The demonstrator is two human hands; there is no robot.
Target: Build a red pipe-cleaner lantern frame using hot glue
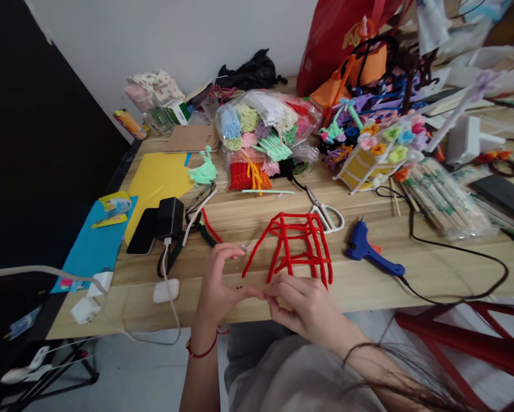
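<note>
Just above the table's front edge, my left hand (221, 280) makes a wide C shape, with thumb and fingers apart and nothing between them. Its thumb tip meets the fingertips of my right hand (304, 300), which are drawn together in a pinch. Whatever the pinch holds, if anything, is too small to make out. Right behind my right hand lies a frame of red pipe cleaners (288, 249), joined like a ladder with several crossbars. My fingers hide part of its near end. A loose red pipe cleaner (211, 226) lies beyond my left hand.
A blue glue gun (371, 252) with a black cord lies right of the frame. Scissors (325, 214) rest behind it. Bagged pipe cleaners (265, 123) stand farther back. A phone (143, 232), a black charger (170, 217) and a white earphone case (166, 290) are on the left.
</note>
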